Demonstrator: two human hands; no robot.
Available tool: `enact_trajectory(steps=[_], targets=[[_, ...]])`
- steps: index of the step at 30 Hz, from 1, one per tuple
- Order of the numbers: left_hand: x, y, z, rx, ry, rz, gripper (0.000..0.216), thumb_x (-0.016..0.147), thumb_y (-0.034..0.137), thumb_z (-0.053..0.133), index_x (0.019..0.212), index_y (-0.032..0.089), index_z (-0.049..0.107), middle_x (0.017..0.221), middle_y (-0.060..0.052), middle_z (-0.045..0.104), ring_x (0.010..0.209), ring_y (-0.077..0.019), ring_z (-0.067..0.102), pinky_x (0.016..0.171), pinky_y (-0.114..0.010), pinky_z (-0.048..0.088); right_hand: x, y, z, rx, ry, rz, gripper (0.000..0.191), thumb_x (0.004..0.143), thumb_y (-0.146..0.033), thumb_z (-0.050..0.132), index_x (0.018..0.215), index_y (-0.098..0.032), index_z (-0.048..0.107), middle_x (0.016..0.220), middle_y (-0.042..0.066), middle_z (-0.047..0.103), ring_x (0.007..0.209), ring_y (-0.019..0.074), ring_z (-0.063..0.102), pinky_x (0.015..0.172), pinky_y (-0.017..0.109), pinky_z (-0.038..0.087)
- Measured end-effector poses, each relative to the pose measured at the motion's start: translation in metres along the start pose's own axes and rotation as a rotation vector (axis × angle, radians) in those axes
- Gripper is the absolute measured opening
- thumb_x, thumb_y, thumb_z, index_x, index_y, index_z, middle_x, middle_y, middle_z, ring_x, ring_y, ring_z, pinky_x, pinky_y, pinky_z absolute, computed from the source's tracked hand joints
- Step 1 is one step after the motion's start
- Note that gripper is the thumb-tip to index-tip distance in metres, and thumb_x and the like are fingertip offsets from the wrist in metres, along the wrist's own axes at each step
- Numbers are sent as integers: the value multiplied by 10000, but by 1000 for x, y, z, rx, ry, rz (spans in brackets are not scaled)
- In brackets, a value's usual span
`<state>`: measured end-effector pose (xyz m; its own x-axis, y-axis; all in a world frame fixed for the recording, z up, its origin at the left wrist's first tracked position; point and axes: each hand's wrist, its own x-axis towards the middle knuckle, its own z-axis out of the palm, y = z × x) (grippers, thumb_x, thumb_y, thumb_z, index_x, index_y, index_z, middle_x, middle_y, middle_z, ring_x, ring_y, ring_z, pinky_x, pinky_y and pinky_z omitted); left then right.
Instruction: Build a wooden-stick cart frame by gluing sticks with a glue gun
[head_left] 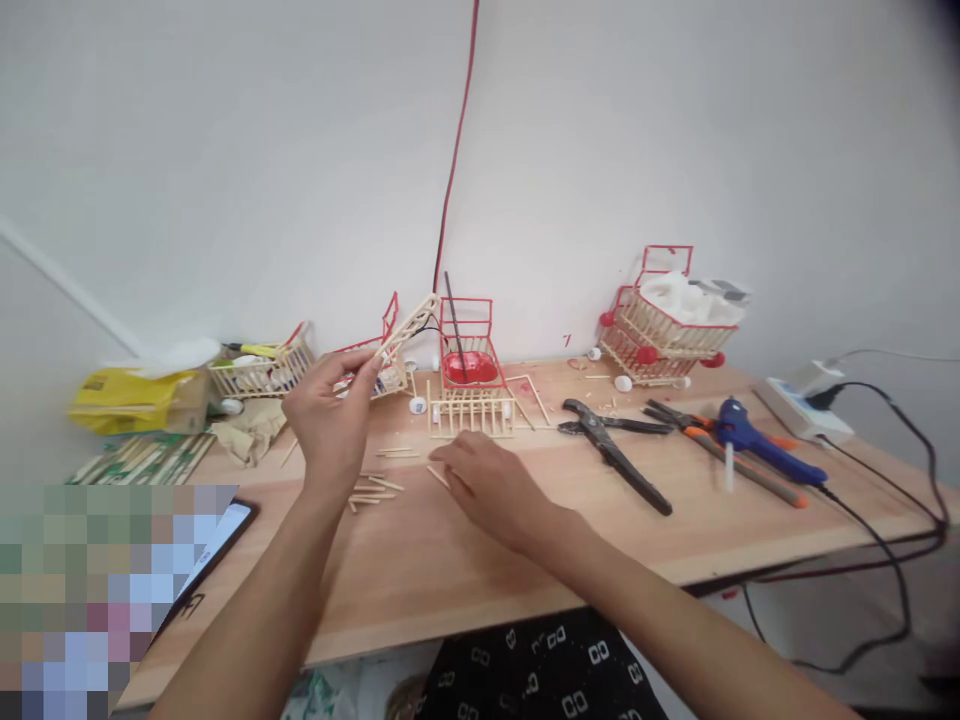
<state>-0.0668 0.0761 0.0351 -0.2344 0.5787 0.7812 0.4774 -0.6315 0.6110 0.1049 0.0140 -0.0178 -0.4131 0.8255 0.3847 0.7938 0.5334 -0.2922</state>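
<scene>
Partly finger-covered, a stick frame (pixel 409 328) is pinched in the left hand (pixel 334 412) above the table (pixel 420 590).
Whether anything is gripped by the right hand (pixel 491 485), near loose sticks (pixel 386 484), cannot be told; a device (pixel 225 532) is obscured by pixelation.

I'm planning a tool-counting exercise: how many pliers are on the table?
2: the black pliers, right of the right hand, and the orange-handled pliers, partly covered by the glue gun. No others show.

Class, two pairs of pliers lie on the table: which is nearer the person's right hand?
The black-handled pliers, nearer the right hand; the orange-and-grey-handled pliers lie farther right, by the blue glue gun.
</scene>
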Motion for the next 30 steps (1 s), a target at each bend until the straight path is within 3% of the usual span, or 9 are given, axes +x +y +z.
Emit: enact_trajectory(steps=[5, 10, 15, 18, 24, 30], targets=[[2, -4, -2, -22, 24, -26, 153, 801, 290, 654, 891, 205, 745, 867, -19, 733, 835, -171, 673, 822, -302, 513, 56, -18, 45, -139, -107, -51, 175, 901, -105, 483, 940, -128, 653, 993, 114, 618, 901, 210, 545, 771, 314, 431], [3, -3, -3, -2, 32, -32, 159, 801, 293, 645, 888, 203, 743, 862, -19, 731, 820, -168, 671, 820, -304, 514, 76, -26, 61, -198, -159, -125, 228, 913, -91, 437, 944, -67, 662, 934, 162, 647, 874, 238, 557, 787, 358, 422], [6, -7, -5, 28, 57, -69, 162, 795, 317, 639, 865, 204, 732, 863, -18, 726, 822, -167, 666, 813, -299, 512, 73, -51, 63, -140, -152, 12, 474, 938, -477, 418, 988, -76, 666, 970, 201, 638, 936, 289, 551, 788, 419, 427], [7, -10, -5, 42, 61, -80, 171, 793, 333, 638, 870, 208, 727, 864, -15, 724, 829, -168, 661, 824, -304, 507, 70, -69, 68, -121, -128, 75, 514, 879, -569, 467, 1008, -105, 647, 1006, 190, 611, 934, 306, 535, 758, 435, 442], [9, -15, -6, 27, 61, -66, 179, 789, 342, 644, 876, 212, 731, 847, -6, 723, 823, -168, 658, 831, -315, 502, 65, -72, 84, -144, -91, 55, 208, 927, -272, 477, 1045, -128, 568, 1030, 150, 570, 923, 271, 510, 720, 390, 455], [11, -13, -9, 21, 64, -71, 180, 787, 339, 647, 877, 209, 732, 839, -7, 722, 817, -171, 660, 810, -306, 510, 31, -52, 67, -211, -76, -91, 165, 916, -115, 424, 1013, -126, 557, 980, 134, 571, 881, 263, 481, 748, 403, 432]])
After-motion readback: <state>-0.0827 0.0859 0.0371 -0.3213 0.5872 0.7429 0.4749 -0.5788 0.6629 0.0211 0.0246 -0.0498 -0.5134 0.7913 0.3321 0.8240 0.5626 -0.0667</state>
